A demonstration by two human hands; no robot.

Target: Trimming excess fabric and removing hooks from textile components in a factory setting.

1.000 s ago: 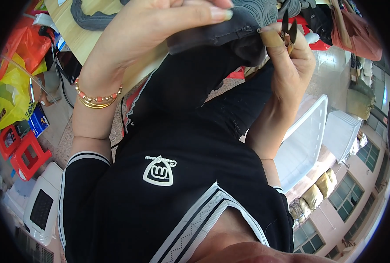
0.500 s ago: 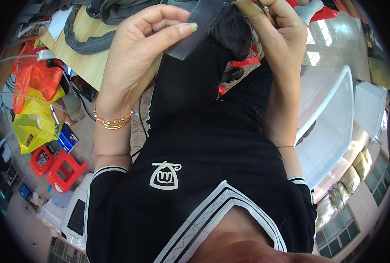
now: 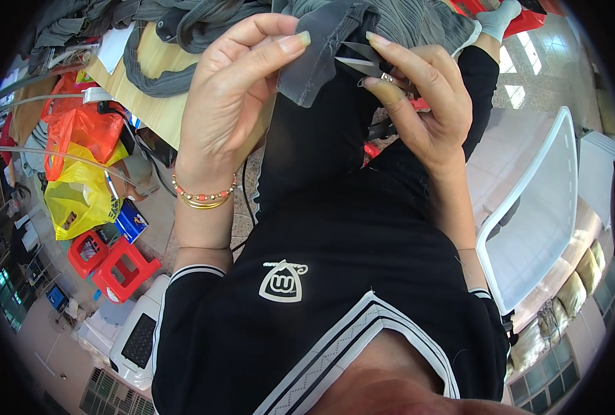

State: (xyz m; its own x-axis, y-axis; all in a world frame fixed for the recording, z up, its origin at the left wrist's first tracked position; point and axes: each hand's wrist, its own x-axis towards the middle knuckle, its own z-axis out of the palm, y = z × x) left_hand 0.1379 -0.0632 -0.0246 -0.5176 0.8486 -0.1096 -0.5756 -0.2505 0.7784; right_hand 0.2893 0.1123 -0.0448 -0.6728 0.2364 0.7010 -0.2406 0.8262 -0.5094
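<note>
Between the thumb and fingers of my left hand (image 3: pixel 235 86) is the edge of a dark grey piece of fabric (image 3: pixel 307 69), with a frayed seam and loose threads along it. My right hand (image 3: pixel 432 104) grips a small pair of thread snips (image 3: pixel 364 66), thumb below and forefinger above. The snips' two pointed blades are apart, pointing left, with their tips right beside the fabric's seam. More of the ribbed grey garment (image 3: pixel 418 24) lies over my lap beyond my hands.
At the left is a light wooden table (image 3: pixel 157 111) with a loop of grey fabric (image 3: pixel 138 69) on it. A red bag (image 3: pixel 89 128), a yellow bag (image 3: pixel 79 197) and red stools (image 3: pixel 124 270) stand beyond. A white plastic bin (image 3: pixel 529 221) is close to my right arm.
My right hand has come lower and nearer, and the snips' blades now show beside the seam. My left hand has shifted slightly right in the picture with the fabric.
</note>
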